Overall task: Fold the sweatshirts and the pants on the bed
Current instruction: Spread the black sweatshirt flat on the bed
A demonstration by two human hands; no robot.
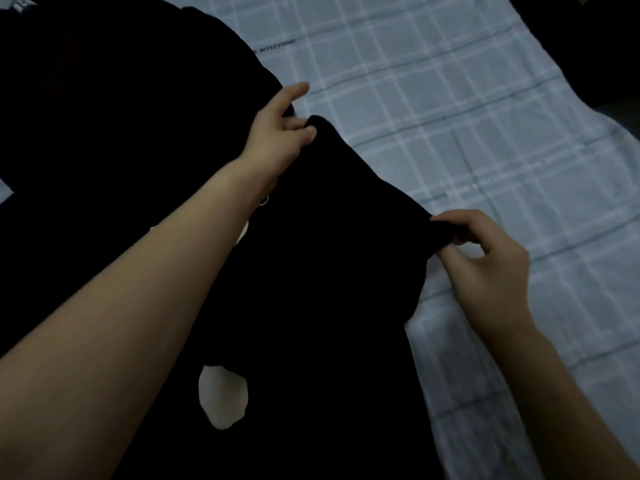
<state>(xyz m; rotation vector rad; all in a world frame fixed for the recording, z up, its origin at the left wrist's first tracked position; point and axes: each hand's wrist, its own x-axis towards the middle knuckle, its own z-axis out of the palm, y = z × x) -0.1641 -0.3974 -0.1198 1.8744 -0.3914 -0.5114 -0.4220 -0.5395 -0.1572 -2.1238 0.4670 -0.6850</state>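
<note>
Black garment (311, 271) of matt, soft-looking cloth, bed sheet (485, 116) in pale checked woven fabric, faintly creased, small glossy metal ring (264, 200) catching light

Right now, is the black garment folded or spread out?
Spread: the left hand and right hand pinch the black garment by one edge, stretched between them. Layers beneath: cannot tell, too dark.
</note>
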